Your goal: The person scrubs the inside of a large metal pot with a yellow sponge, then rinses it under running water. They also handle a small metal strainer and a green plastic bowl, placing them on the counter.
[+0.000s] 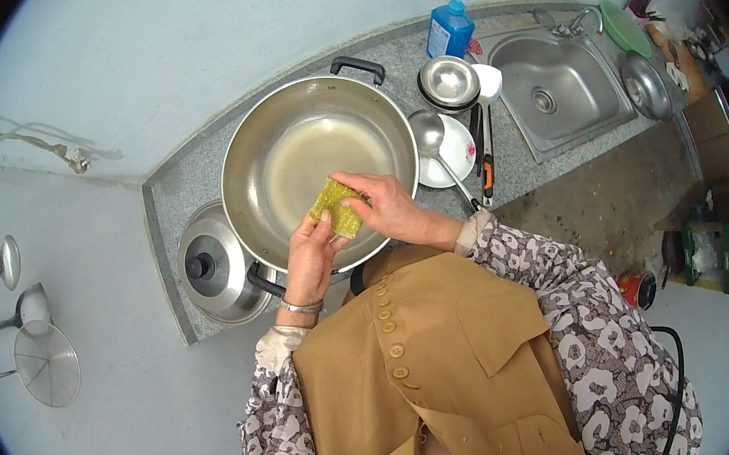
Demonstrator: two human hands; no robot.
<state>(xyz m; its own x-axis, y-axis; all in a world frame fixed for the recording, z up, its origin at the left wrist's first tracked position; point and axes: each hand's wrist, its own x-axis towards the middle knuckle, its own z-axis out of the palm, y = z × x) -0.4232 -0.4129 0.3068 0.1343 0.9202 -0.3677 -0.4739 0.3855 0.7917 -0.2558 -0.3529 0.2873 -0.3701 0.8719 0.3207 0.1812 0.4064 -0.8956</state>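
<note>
Over the near part of a large metal pot, both hands hold a yellow-green scouring sponge. My left hand grips its lower left side, the thumb lying on top. From the right, my right hand has its fingers along the sponge's upper edge and its thumb on the face. The pot stands on the counter with two black handles, and a thin, cloudy liquid seems to cover its bottom. Left of it sits a smaller lidded pot with a black knob.
Right of the pot are a ladle, a white plate, stacked metal bowls and a white-bladed spatula. A blue pump bottle stands behind them. Farther right is a steel sink. Ladles and a wire strainer hang on the left wall.
</note>
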